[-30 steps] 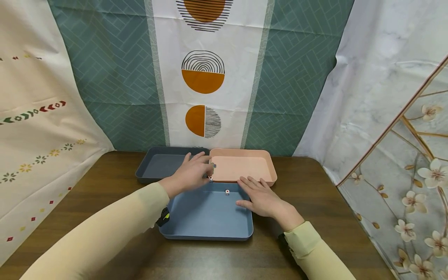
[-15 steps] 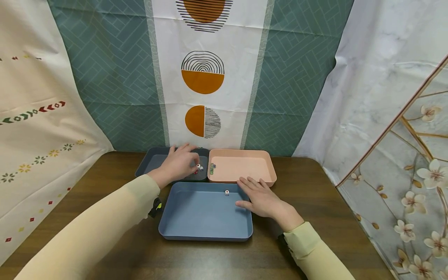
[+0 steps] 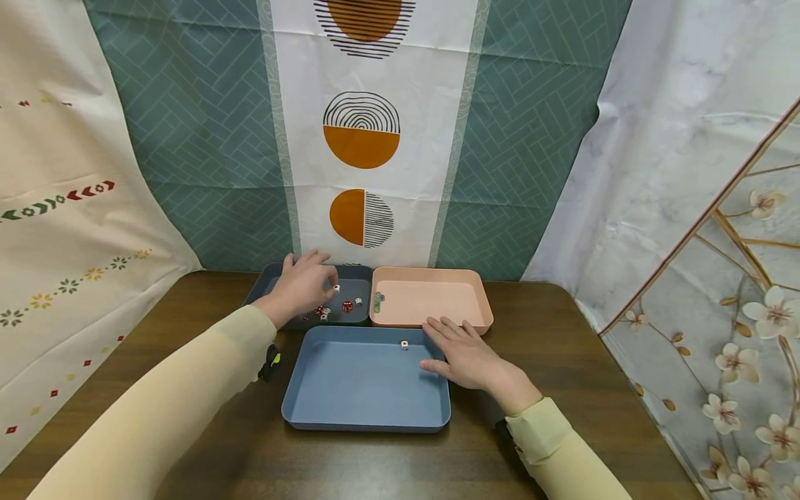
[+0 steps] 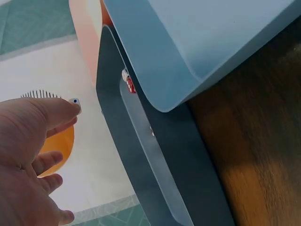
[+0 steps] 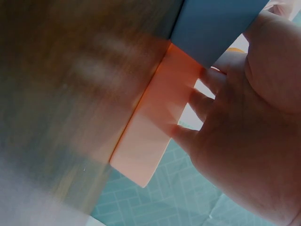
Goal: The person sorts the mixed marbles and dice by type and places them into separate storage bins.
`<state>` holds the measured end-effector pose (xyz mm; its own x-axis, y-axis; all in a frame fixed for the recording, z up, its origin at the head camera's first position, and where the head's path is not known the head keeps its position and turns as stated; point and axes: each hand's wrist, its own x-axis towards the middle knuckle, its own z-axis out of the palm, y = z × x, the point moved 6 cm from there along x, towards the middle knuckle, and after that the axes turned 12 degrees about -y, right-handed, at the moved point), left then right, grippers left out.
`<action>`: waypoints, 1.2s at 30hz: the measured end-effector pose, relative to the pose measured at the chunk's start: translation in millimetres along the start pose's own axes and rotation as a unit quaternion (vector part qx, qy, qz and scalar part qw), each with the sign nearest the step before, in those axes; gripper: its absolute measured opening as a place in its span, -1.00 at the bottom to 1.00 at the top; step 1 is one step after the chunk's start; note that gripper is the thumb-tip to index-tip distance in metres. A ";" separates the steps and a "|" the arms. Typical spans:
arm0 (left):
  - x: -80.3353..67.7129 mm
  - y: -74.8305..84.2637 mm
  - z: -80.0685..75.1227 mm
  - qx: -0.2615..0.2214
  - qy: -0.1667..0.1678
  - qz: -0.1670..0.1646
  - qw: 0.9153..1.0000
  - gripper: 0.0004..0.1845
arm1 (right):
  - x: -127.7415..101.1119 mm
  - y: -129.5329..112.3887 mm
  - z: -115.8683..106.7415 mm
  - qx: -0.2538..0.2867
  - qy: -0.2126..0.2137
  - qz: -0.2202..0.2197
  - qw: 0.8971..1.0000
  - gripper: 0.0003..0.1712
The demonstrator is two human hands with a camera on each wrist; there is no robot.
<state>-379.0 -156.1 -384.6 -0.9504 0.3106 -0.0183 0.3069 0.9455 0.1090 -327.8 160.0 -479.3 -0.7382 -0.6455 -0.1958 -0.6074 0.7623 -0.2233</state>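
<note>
My left hand point(image 3: 304, 283) hovers over the dark grey tray point(image 3: 357, 283) at the back left, fingers spread and loose. A white die point(image 3: 336, 287) sits right at one fingertip, and the left wrist view shows this die point(image 4: 74, 101) touching that fingertip. Red and white dice point(image 3: 347, 305) lie scattered on the tray's floor. My right hand point(image 3: 465, 355) lies flat on the right rim of the blue tray point(image 3: 362, 385), holding nothing. One white die point(image 3: 404, 344) lies in the blue tray near its far edge.
A pink tray point(image 3: 437, 298) stands at the back right, touching the dark tray, with a few green and blue dice point(image 3: 378, 301) in its left corner. Patterned cloths hang close behind and beside the brown table point(image 3: 562, 347).
My left hand moved left from the pink tray's corner to over the dark tray. Dice it carried now lie scattered in that tray. The right hand stayed put.
</note>
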 end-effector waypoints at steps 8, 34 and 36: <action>0.0 -8.8 -3.7 -0.011 -0.001 -0.022 1.000 -0.93 | 1.2 0.3 0.2 0.006 -0.002 0.001 1.000 0.04; -2.9 -53.3 -5.0 -0.022 -0.009 -0.071 0.997 -0.86 | -5.4 -9.9 -10.1 -0.001 -0.013 0.005 1.000 -0.01; -3.2 -53.6 -5.4 -0.023 -0.006 -0.070 0.997 -0.86 | -5.4 -9.8 -10.0 0.000 -0.013 0.005 1.000 -0.02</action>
<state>-392.8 -208.3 -385.0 -0.9830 0.1773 -0.0474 0.1684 0.9742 0.1504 -320.8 156.5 -466.5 -0.7358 -0.6394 -0.2229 -0.6005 0.7683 -0.2216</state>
